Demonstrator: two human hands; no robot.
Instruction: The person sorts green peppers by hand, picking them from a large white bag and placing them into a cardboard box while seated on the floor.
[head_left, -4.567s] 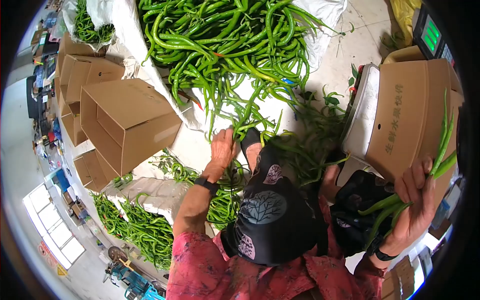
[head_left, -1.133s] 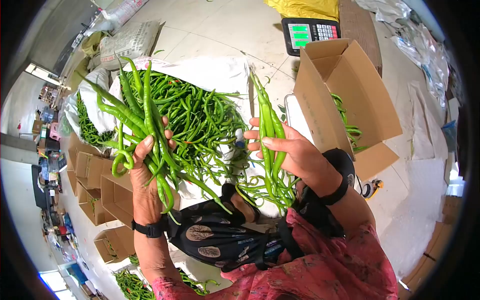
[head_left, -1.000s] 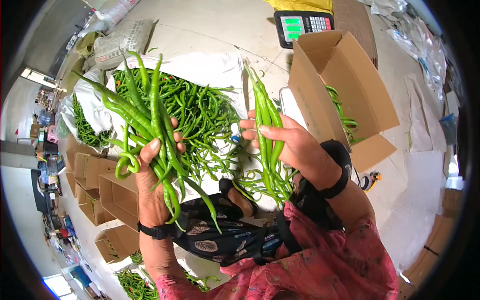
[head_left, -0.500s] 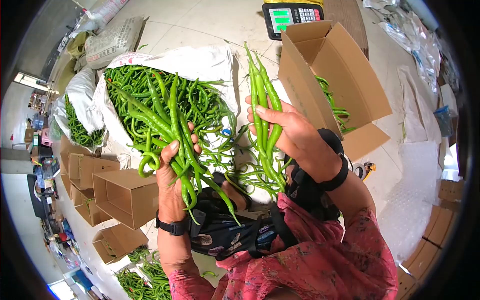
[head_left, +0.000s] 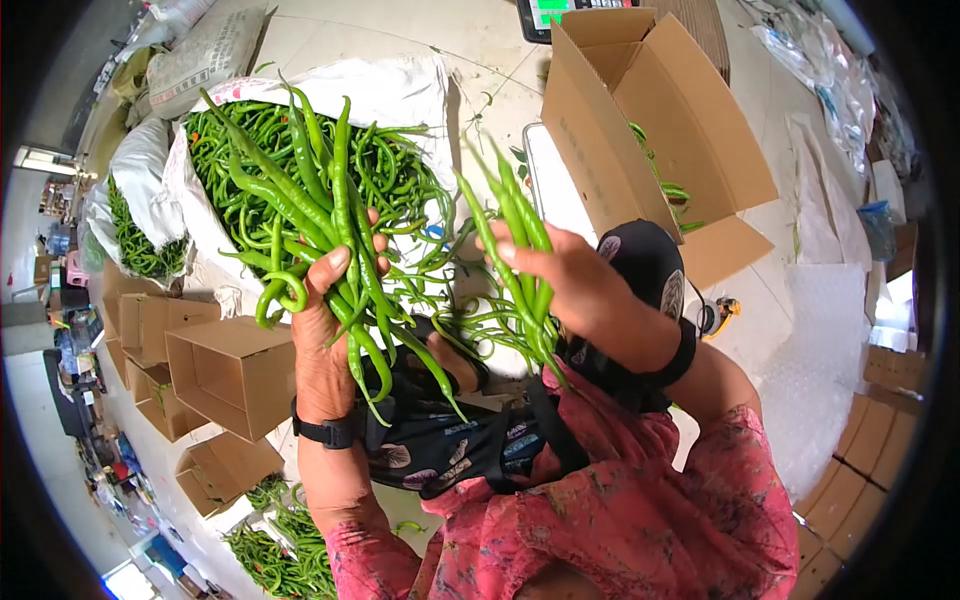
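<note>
My left hand (head_left: 330,290) is closed round a thick bunch of long green chili peppers (head_left: 300,195), their tips fanning upward and their lower ends hanging below the fist. To the right, my right hand (head_left: 570,280) pinches several more green chili peppers (head_left: 515,230) between thumb and fingers; motion blurs it a little. Beneath and behind the left hand lies an open white sack (head_left: 390,90) full of loose green chilies (head_left: 230,135). More chilies (head_left: 490,320) lie in a heap below the right hand, close to my lap.
An open cardboard box (head_left: 700,110) with some chilies inside stands at upper right, near a digital scale (head_left: 545,15) cut off by the frame. Several cardboard boxes (head_left: 235,375) are on the left. Another chili pile (head_left: 290,550) lies lower left. A tape roll (head_left: 712,318) is beside my knee.
Both hands have shifted slightly left in view, each still holding its chilies. The right hand's chilies now tilt more to the left. The whole scene has moved up and left.
</note>
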